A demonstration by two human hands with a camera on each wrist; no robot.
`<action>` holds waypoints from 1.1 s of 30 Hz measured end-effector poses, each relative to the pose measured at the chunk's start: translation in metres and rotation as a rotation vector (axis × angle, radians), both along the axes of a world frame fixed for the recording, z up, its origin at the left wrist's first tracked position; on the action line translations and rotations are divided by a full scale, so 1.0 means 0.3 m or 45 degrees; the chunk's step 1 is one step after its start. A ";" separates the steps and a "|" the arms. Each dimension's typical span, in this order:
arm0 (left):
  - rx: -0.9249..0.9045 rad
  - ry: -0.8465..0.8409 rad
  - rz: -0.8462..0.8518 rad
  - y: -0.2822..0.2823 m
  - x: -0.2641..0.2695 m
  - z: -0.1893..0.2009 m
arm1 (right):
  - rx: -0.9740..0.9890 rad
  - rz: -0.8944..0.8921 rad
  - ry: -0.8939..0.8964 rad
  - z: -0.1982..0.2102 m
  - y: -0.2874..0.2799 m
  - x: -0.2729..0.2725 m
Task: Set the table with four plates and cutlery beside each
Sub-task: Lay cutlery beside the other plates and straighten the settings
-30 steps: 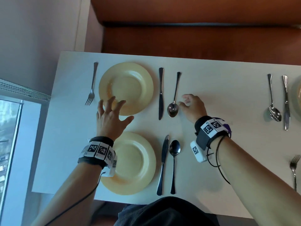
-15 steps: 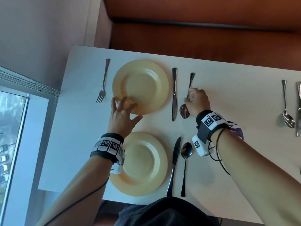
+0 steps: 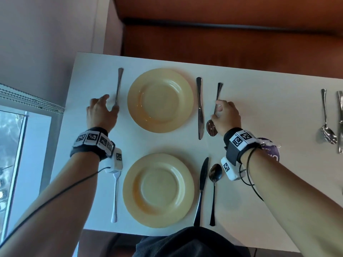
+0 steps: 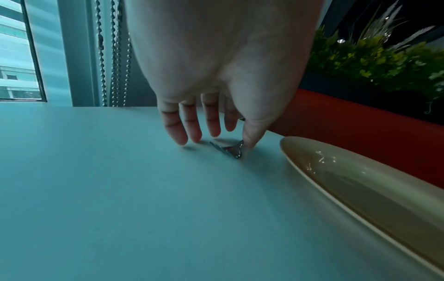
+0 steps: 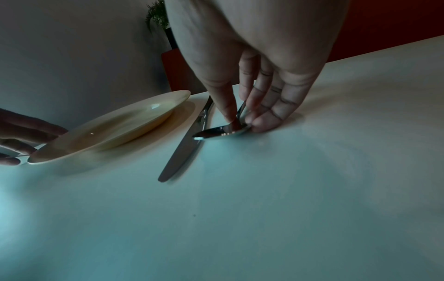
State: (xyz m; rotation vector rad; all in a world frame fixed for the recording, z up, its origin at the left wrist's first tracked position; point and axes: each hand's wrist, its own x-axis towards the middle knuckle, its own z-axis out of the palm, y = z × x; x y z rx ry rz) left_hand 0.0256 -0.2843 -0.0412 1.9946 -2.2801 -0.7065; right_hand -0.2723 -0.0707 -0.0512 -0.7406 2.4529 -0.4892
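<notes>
Two yellow plates lie on the white table (image 3: 269,101), the far plate (image 3: 160,100) and the near plate (image 3: 158,190). My left hand (image 3: 110,103) hovers over the head of the far fork (image 3: 118,86). In the left wrist view its fingers point down, nearly straight, and only the thumb touches the fork (image 4: 230,150). My right hand (image 3: 216,112) pinches the neck of the far spoon (image 3: 211,128) between thumb and forefinger, as the right wrist view shows at the spoon (image 5: 223,132). The far knife (image 3: 199,108) lies between that spoon and the far plate.
Beside the near plate lie a fork (image 3: 115,197), a knife (image 3: 201,190) and a spoon (image 3: 214,182). At the right edge another spoon (image 3: 326,119) and knife (image 3: 339,121) lie on the table. A window and bead chain stand left; an orange bench runs behind.
My left hand has left the far plate's rim and moved left to the far fork's head. My right hand stays on the far spoon, now straightened beside the knife.
</notes>
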 end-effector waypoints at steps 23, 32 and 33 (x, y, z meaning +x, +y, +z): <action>-0.080 0.056 -0.141 0.053 -0.074 -0.042 | -0.069 0.160 0.082 0.020 -0.041 0.019; -0.059 0.052 -0.127 0.051 -0.070 -0.028 | -0.055 0.155 0.052 0.028 -0.100 0.053; -0.068 0.051 -0.116 0.053 -0.067 -0.024 | -0.034 0.144 0.037 0.024 -0.105 0.055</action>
